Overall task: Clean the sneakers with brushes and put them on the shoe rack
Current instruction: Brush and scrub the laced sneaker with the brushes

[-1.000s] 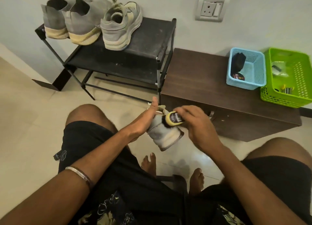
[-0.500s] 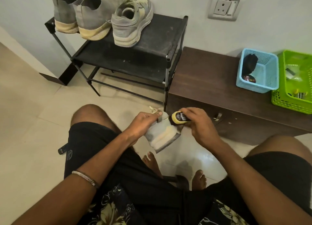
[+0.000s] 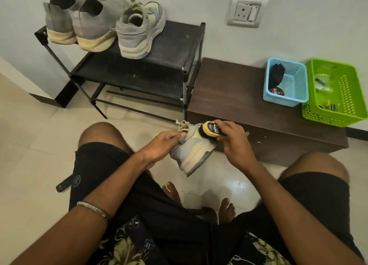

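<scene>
I sit on the floor with a grey and pale-yellow sneaker (image 3: 192, 155) held between my knees, sole turned down to the right. My left hand (image 3: 163, 143) grips it at the heel collar. My right hand (image 3: 233, 139) holds a yellow-backed brush (image 3: 211, 128) whose dark bristles press on the sneaker's upper edge. The black shoe rack (image 3: 175, 46) stands against the wall ahead. On its top shelf sit the matching sneaker (image 3: 137, 32) and two grey knit sneakers (image 3: 79, 26), heels toward me.
A low dark-brown cabinet (image 3: 235, 97) stands right of the rack. It carries a blue basket (image 3: 294, 85) with a black item inside and a green basket (image 3: 342, 97) with small items. My bare feet (image 3: 199, 199) rest on the tiled floor. A wall socket (image 3: 246, 12) is above.
The brush has slid up from the sneaker's side to its top edge. The sneaker has tilted a little. My view has shifted slightly.
</scene>
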